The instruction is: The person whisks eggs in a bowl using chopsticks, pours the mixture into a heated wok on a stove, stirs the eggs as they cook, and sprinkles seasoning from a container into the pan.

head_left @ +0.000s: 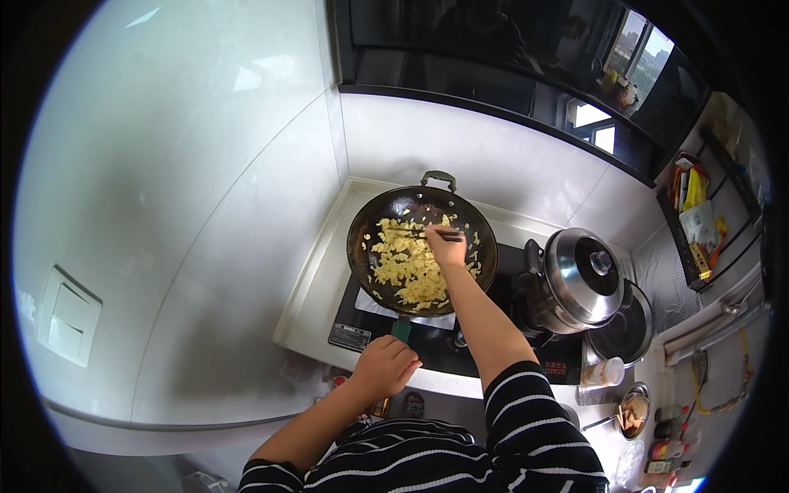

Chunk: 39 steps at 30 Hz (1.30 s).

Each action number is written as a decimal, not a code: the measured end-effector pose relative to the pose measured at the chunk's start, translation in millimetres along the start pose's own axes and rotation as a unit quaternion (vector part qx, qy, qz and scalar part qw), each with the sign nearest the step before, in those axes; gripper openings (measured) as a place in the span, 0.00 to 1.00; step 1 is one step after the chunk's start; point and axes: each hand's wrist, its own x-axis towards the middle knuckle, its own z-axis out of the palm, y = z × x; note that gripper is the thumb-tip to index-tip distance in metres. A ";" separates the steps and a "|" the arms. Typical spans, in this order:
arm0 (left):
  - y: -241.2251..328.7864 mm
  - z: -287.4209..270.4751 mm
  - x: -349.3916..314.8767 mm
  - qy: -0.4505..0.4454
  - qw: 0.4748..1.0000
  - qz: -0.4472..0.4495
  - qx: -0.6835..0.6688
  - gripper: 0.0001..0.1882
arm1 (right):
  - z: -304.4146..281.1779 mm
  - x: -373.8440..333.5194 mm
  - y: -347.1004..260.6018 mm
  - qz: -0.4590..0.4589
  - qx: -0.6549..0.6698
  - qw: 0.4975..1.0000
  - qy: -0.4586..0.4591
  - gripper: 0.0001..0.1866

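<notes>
Stovetop: wok, steel pot alongside.

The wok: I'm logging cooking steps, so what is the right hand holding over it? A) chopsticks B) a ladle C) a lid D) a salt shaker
A: the right hand grips a pair of dark chopsticks over the yellow scrambled egg in the wok, while the left hand closes around the wok's handle at the stove's near edge.
</notes>
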 end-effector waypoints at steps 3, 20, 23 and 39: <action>-1.0 -1.9 -3.5 0.003 1.000 -0.007 0.002 0.07 | 5.1 -35.9 -61.9 0.094 0.029 0.987 -0.125 0.06; 5.8 0.1 3.0 0.006 1.000 0.011 0.009 0.08 | -79.4 -6.0 -6.8 -0.093 -0.130 0.977 0.143 0.09; 3.9 -0.1 0.7 0.002 1.000 0.005 0.013 0.08 | -29.9 -21.7 7.6 -0.022 0.007 1.000 0.021 0.08; 1.8 0.4 -4.6 0.020 1.000 0.002 0.004 0.09 | -125.0 -4.1 -90.3 0.010 -0.233 0.969 0.084 0.11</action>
